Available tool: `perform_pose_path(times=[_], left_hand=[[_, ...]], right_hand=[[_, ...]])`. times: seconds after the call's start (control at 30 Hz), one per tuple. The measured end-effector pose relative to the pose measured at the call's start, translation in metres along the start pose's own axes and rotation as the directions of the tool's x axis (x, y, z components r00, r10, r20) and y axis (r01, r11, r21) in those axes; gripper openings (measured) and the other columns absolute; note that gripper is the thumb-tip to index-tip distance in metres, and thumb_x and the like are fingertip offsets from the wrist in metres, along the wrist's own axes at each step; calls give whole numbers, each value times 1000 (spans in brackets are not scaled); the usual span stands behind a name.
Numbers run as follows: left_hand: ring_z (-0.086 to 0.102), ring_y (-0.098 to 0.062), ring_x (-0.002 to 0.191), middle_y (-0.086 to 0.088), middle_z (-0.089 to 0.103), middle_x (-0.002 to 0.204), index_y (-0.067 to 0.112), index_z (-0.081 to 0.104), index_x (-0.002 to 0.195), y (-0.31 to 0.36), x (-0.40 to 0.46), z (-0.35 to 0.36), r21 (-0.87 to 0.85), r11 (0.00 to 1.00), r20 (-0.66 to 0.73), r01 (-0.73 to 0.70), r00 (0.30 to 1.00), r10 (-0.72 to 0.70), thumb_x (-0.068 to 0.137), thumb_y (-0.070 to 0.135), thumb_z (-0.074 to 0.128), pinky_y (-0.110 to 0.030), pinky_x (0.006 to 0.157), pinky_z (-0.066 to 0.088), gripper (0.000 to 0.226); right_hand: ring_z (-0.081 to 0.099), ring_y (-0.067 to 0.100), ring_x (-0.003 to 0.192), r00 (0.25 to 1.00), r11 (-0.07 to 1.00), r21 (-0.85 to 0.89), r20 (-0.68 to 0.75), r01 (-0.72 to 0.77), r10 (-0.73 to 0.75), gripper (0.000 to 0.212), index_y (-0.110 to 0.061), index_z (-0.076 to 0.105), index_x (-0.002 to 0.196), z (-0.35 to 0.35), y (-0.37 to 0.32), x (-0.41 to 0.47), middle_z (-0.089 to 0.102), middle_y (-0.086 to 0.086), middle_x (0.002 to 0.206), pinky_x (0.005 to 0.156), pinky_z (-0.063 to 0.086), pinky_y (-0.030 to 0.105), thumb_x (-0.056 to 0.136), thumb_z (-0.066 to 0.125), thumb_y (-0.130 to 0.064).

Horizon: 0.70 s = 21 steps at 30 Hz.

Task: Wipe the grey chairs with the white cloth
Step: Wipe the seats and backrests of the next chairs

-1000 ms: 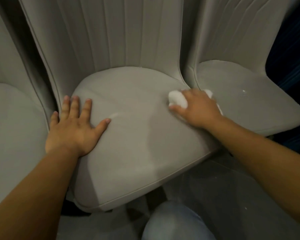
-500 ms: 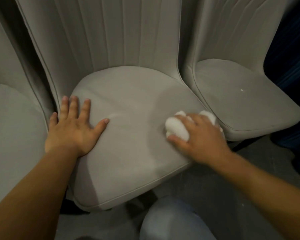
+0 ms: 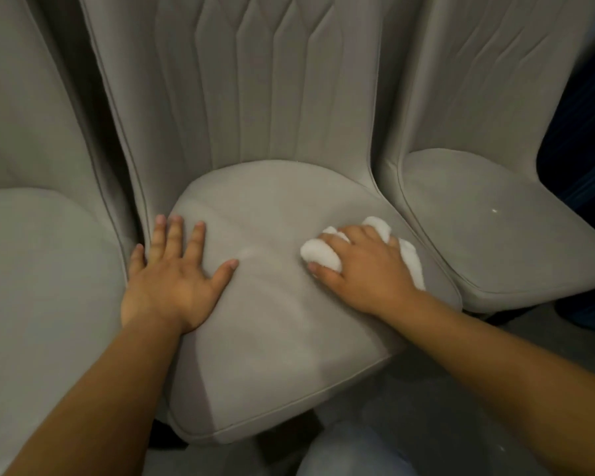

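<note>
The right hand's fingers [image 3: 349, 235] are curling over the white cloth [image 3: 322, 255], clamping the bunched wad against the seat, with tufts of it bulging out past the fingertips, beside the thumb and along the outer edge of the palm. The right hand [image 3: 364, 266] is pressing down flat on top of it, wrist trailing back toward the seat's front right corner. The left hand's fingers [image 3: 176, 235] are lying straight and slightly spread, holding nothing, the thumb splayed toward the seat's middle; the left hand [image 3: 172, 280] is bracing on the left edge of the same seat, just beside the gap to the neighbouring chair.

The cloth is sitting on the right half of the middle chair [image 3: 275, 338], near its right edge and roughly midway between backrest and front edge. As crumpled, its long axis is running across the seat, from the wad at the thumb side out to the strip by the little finger, which is tailing back toward the front right corner.

This looks like the seat-wiping step on the middle chair, still under way. The next stroke probably calls for keeping pressure on the wad while sweeping it across the uncovered parts of the seat. The right chair [image 3: 488, 242] is showing a small white speck [image 3: 494, 210] on its seat, and the left chair [image 3: 42, 269] is standing close alongside; both likely need attention too.
</note>
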<state>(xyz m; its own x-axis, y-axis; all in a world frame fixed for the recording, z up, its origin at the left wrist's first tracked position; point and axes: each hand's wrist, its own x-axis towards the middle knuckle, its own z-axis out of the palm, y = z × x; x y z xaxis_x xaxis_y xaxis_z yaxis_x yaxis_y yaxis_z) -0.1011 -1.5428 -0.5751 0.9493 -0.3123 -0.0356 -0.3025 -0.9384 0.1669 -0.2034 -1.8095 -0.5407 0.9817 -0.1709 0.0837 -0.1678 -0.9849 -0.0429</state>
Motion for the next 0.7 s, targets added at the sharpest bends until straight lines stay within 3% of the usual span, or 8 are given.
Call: perform_pose_path(times=[0.1,0.27,0.4,0.47,0.53,0.6,0.7], left_hand=[[-24,-17,148,1,-17,164,33,-9,156,-1,-1,1,-3,1000,-15,-13,1000,13,81,84,-4,-47,122,1,91],[-34,-21,144,-8,-31,160,26,-14,156,-1,-3,-1,-35,999,-101,33,994,-36,81,85,4,-47,121,-6,97],[-32,-25,145,-12,-29,160,23,-16,155,-7,15,-8,-22,994,-64,104,992,-105,79,88,20,-49,120,-7,106],[-19,-32,149,-20,-16,162,19,1,157,-16,39,-32,-83,981,-154,177,970,-188,84,75,43,-53,121,0,102],[-6,-36,150,-25,0,162,13,27,151,-30,61,-66,-124,980,-372,155,908,-191,85,52,61,-55,121,6,84],[-1,-34,151,-22,7,162,13,34,147,-51,73,-89,22,997,-503,80,862,-58,85,40,66,-51,119,5,75],[2,-30,151,-17,13,163,16,39,148,-86,80,-95,244,968,-467,60,882,63,89,52,58,-53,119,5,72]], right_hand=[[41,26,133,998,1000,16,56,11,-12,60,-42,46,142,4,6,58,50,-3,143,107,28,52,93,37,-75],[43,30,127,997,996,-45,-12,-72,71,56,-34,53,134,27,-16,135,53,5,135,102,30,54,94,35,-69],[45,31,124,991,993,-19,-66,-118,116,57,-28,56,128,37,-22,160,55,7,129,101,32,53,94,31,-68],[47,31,121,989,992,-7,-87,-123,122,58,-28,56,128,40,-20,168,56,7,126,99,33,52,95,30,-68],[49,30,118,984,992,6,-123,-126,126,58,-28,56,129,41,-20,173,57,6,123,97,33,51,96,30,-67],[50,31,116,980,991,2,-147,-133,132,56,-28,56,127,41,-21,178,57,7,122,96,34,51,96,31,-67],[51,32,115,972,987,20,-171,-159,161,53,-24,55,120,43,-24,192,56,8,120,94,35,52,95,35,-66]])
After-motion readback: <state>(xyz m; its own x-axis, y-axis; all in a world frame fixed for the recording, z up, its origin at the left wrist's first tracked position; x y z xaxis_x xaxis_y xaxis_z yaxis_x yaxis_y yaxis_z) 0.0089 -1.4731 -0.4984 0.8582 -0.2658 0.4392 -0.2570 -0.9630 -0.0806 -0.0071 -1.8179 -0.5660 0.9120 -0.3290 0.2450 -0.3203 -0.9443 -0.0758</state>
